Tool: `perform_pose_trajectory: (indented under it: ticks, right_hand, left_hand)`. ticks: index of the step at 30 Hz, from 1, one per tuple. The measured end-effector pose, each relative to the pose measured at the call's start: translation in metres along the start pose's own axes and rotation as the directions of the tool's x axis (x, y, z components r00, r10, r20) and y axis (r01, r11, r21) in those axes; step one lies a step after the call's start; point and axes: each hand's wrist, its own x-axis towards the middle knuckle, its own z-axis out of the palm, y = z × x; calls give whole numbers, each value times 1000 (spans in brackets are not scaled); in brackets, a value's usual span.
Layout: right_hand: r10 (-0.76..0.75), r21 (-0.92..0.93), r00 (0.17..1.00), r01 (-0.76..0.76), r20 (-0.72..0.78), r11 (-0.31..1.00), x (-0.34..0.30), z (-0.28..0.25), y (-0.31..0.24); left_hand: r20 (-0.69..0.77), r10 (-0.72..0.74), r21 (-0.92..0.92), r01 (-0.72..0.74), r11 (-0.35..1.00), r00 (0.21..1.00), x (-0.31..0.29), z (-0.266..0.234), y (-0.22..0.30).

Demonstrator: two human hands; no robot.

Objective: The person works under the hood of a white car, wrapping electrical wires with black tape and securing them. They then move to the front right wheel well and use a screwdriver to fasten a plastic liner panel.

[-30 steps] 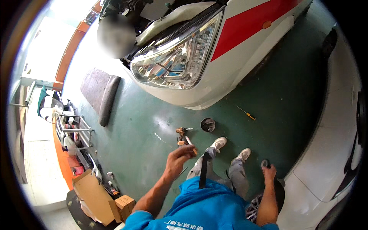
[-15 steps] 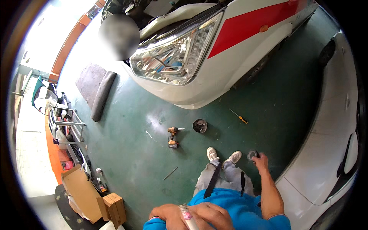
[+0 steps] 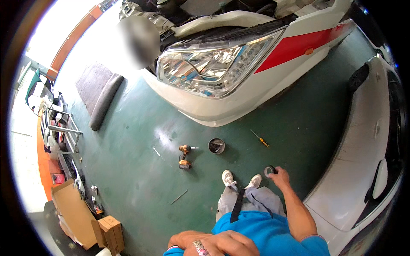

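Observation:
In my right hand (image 3: 280, 178) is a roll of tape (image 3: 268, 171), dark round its rim with a pale core, held by its near side beside my shoes. The fingers are closed on it. My left hand (image 3: 228, 244) is bent across in front of my blue shirt, at the picture's lower edge. A pale strip with pink marks (image 3: 199, 247) crosses it near the wrist. Its fingers are cut off by the edge, so I cannot tell what they do.
A cordless driver (image 3: 184, 157), a round tin with bits inside (image 3: 216, 146), a yellow-handled screwdriver (image 3: 261, 139) and a thin rod (image 3: 179, 196) lie on the green floor. A white vehicle's front (image 3: 213, 115) stands ahead, a silver car (image 3: 337, 187) at right, cardboard boxes (image 3: 111, 232) at left.
The view has shifted, with the vehicle's front now further right and the floor tools further left. My right hand still holds the tape roll, which has turned slightly. The left hand sits lower.

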Motion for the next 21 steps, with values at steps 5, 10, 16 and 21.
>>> perform_pose_trajectory:
  ticks: [5, 10, 16, 21]
  right_hand:
    - [-86, -31, 996, 87, 15, 996, 11, 1, -11]
    - [-97, 11, 992, 96, 84, 995, 32, -5, 12]
    - [-150, 207, 927, 81, 343, 975, 81, -35, 23]
    - [-279, 203, 767, 196, 578, 959, 130, -59, 11]
  left_hand:
    - [51, 60, -65, -57, 996, 997, 9, 5, -17]
    - [-20, -79, 116, 81, 990, 997, 6, 9, -48]
    - [-677, -545, 407, 869, 281, 494, -64, -76, -130]
    - [-923, -355, 209, 968, -142, 147, -212, -170, -242]
